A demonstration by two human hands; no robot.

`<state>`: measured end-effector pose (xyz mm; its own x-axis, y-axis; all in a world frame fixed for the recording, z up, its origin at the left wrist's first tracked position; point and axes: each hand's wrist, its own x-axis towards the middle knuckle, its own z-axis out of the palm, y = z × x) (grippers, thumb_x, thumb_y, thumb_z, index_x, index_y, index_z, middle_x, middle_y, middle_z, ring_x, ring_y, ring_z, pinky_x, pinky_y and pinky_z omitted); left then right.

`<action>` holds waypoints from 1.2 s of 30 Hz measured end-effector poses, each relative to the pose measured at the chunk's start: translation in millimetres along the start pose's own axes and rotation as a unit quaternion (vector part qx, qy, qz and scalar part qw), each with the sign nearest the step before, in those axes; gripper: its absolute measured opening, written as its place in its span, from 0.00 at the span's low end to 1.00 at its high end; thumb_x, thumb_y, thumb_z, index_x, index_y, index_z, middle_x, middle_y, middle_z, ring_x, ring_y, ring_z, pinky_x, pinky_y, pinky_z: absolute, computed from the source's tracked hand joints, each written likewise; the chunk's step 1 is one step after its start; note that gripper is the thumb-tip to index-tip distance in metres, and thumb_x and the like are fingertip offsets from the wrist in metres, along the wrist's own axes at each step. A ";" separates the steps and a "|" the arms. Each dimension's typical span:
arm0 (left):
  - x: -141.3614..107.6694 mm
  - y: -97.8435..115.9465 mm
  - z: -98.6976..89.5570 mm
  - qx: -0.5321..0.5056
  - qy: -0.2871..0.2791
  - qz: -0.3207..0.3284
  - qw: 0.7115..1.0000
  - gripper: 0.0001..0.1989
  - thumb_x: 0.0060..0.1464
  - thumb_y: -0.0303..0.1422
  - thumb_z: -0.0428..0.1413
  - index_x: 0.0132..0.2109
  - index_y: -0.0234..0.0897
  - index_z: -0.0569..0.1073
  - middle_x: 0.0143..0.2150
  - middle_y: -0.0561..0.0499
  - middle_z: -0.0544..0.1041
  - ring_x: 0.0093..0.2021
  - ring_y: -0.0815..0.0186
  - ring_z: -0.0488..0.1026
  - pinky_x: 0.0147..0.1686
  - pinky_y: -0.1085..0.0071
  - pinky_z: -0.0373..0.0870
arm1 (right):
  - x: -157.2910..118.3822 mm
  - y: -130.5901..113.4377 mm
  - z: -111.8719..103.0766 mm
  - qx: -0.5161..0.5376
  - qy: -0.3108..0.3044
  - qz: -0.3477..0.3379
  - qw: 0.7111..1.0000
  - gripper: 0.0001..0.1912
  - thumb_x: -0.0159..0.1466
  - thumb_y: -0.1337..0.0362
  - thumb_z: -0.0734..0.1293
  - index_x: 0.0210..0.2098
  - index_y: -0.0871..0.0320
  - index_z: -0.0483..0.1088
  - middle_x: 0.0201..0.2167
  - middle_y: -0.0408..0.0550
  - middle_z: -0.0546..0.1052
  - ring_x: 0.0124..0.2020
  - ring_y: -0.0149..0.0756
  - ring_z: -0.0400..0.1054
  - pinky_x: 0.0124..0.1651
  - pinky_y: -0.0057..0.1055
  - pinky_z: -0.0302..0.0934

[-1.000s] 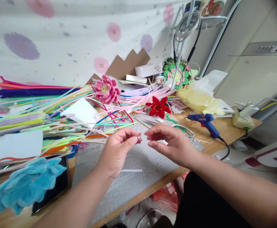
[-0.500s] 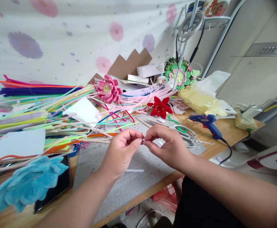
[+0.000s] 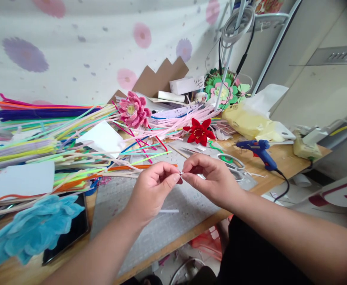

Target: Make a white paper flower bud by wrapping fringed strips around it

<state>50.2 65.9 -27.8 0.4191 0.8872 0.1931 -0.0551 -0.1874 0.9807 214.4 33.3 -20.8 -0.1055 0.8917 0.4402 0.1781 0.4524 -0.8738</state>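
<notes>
My left hand (image 3: 155, 188) and my right hand (image 3: 210, 178) meet over the grey cutting mat (image 3: 149, 237), thumbs and forefingers pinched together. Between their fingertips shows a tiny white piece (image 3: 181, 173), mostly covered, so its kind cannot be made out. Below the hands a narrow white strip (image 3: 169, 211) lies on the mat. Scissors (image 3: 234, 162) rest just behind my right hand. A red fuzzy flower (image 3: 200, 132) lies beyond the fingers, and a pink one (image 3: 134, 109) stands farther left.
Bundles of coloured pipe cleaners (image 3: 42, 114) cover the left and back of the table. A blue fuzzy flower (image 3: 37, 229) sits over a dark tablet-like slab (image 3: 72, 233) at front left. On the right are a blue glue gun (image 3: 259, 152) with its cord and a yellow plastic bag (image 3: 247, 122).
The view has shifted slightly. My fingertips stay pinched together, and a little more of the white piece shows between them.
</notes>
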 end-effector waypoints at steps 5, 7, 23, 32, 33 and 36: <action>-0.8 -0.8 0.6 0.012 0.016 -0.003 1.000 0.01 0.50 0.30 0.60 0.32 0.38 0.75 0.28 0.54 0.75 0.30 0.68 0.70 0.33 0.73 0.65 | 0.0 0.7 1.0 0.003 -0.003 0.016 1.000 0.05 0.58 0.69 0.67 0.28 0.57 0.66 0.25 0.42 0.71 0.28 0.30 0.67 0.32 0.28 0.63; -0.7 -0.9 0.5 0.020 0.020 0.000 1.000 0.01 0.51 0.30 0.59 0.31 0.38 0.74 0.28 0.54 0.75 0.30 0.68 0.70 0.33 0.73 0.65 | -0.1 1.4 1.8 0.004 -0.004 0.019 1.000 0.05 0.58 0.68 0.67 0.28 0.57 0.66 0.25 0.42 0.71 0.28 0.31 0.67 0.31 0.29 0.62; 0.5 -0.9 -3.3 0.109 -0.001 0.027 0.994 0.03 0.52 0.29 0.57 0.31 0.39 0.74 0.29 0.53 0.76 0.33 0.66 0.72 0.37 0.71 0.65 | 4.2 0.8 1.8 0.106 -0.031 0.163 0.980 0.07 0.56 0.62 0.66 0.26 0.59 0.68 0.22 0.42 0.71 0.26 0.30 0.65 0.33 0.30 0.60; 3.6 -1.5 -5.0 0.007 0.021 -0.053 0.998 0.06 0.50 0.34 0.59 0.31 0.37 0.72 0.29 0.53 0.75 0.34 0.64 0.70 0.38 0.69 0.63 | -13.2 25.4 -139.8 -0.464 0.085 0.249 0.846 0.10 0.57 0.56 0.66 0.29 0.56 0.73 0.23 0.44 0.75 0.25 0.33 0.65 0.28 0.28 0.54; 4.2 -1.7 -5.5 0.002 0.026 -0.057 0.998 0.06 0.51 0.36 0.59 0.31 0.38 0.72 0.30 0.52 0.75 0.36 0.63 0.71 0.39 0.68 0.63 | -19.3 30.6 -159.9 -0.487 0.095 0.277 0.823 0.10 0.57 0.56 0.66 0.27 0.56 0.73 0.22 0.45 0.75 0.24 0.34 0.64 0.27 0.29 0.53; 6.2 -2.4 -6.1 -0.011 0.039 -0.053 0.998 0.07 0.51 0.37 0.59 0.32 0.38 0.73 0.34 0.51 0.75 0.39 0.62 0.70 0.43 0.67 0.62 | -35.5 43.2 -202.2 -0.517 0.120 0.326 0.783 0.13 0.54 0.55 0.67 0.20 0.57 0.71 0.18 0.46 0.74 0.21 0.35 0.64 0.24 0.29 0.51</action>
<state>47.5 74.5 -28.8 0.3522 0.9318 0.0882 -0.0346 -0.0813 0.9961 423.6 23.9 -32.4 0.5019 0.8585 0.1057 0.8269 -0.4404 -0.3496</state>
